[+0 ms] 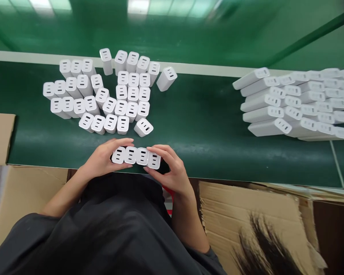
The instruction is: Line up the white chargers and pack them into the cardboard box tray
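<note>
Left hand (pixel 103 158) and right hand (pixel 172 168) face each other, fingers (pixel 160 149) curled inward, forearms bare

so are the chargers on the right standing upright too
No, the right chargers lie flat on their sides in stacked rows on the belt, unlike the upright left group.

Between the standing chargers (pixel 109 95) close in front of my hands and the lying stack of chargers (pixel 295 103) far to my right, the green belt (pixel 203 126) gives open room for passing
</note>
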A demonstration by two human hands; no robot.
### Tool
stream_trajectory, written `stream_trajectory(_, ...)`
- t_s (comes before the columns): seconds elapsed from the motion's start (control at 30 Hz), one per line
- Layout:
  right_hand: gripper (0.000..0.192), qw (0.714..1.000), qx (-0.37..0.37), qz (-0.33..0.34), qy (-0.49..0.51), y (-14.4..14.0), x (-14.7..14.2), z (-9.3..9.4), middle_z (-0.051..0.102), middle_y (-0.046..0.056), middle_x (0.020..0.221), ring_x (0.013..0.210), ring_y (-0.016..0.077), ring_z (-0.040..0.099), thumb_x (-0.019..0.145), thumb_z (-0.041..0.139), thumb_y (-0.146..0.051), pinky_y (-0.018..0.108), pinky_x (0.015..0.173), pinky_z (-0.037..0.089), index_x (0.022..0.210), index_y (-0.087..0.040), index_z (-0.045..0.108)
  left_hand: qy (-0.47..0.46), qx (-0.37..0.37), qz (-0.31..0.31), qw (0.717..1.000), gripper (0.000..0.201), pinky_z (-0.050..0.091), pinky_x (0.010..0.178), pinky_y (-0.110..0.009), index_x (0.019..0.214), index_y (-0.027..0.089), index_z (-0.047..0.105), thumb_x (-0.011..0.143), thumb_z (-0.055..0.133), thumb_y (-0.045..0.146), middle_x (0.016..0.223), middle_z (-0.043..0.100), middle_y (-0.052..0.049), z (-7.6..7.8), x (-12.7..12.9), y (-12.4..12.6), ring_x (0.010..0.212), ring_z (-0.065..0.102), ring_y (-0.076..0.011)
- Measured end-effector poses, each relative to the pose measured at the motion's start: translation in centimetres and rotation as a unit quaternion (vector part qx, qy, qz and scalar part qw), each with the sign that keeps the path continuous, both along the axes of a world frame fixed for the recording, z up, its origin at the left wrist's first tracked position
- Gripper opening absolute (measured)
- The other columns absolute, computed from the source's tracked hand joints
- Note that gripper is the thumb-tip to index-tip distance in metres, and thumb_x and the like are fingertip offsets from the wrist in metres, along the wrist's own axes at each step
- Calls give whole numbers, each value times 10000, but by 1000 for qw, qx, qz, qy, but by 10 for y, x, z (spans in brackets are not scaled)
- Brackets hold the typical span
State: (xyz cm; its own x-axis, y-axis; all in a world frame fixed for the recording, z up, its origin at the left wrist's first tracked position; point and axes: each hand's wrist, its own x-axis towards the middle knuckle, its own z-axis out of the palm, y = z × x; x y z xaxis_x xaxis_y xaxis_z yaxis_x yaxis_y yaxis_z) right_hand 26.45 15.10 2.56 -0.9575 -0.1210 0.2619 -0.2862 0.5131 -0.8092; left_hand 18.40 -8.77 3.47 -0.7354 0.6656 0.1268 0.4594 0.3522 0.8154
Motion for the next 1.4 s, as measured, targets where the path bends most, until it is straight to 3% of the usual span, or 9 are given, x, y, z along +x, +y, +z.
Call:
stream_trajectory(0.7,622,999,20,5,42,5,-2,-10,627,81,1187,1032,230,643,849,737,-282,386,838,574,1409,-306,468,21,8,-39,999,608,552,909,-333,1371,220,491,835,764,308,1211,696,-81,5,-6,2,1082,657,-211)
stream_trajectory(0.97,682,999,1,1,46,6,-1,-9,572,93,1192,1029,253,605,806,777,-368,368,731,578,1422,-320,489,52,28,-57,997,701,514,1029,-435,1426,250,446,819,784,342,1324,619,-121,5,-7,2,1239,584,-268)
stream_trajectory(1.17,621,999,2,-3,54,8,0,-11,548,104,1283,1038,274,584,827,733,-393,444,793,560,1402,-331,507,-23,79,-98,992,709,431,1123,-540,1484,286,363,858,687,217,1463,500,-134,11,-7,-5,1368,471,-310)
stream_trajectory(1.4,576,997,27,2,75,6,-4,-8,595,99,1299,1152,305,554,843,729,-360,505,907,527,1378,-326,521,-77,73,-78,991,690,495,1077,-383,1467,272,394,854,685,147,1377,603,-92,8,-5,-6,1278,580,-236)
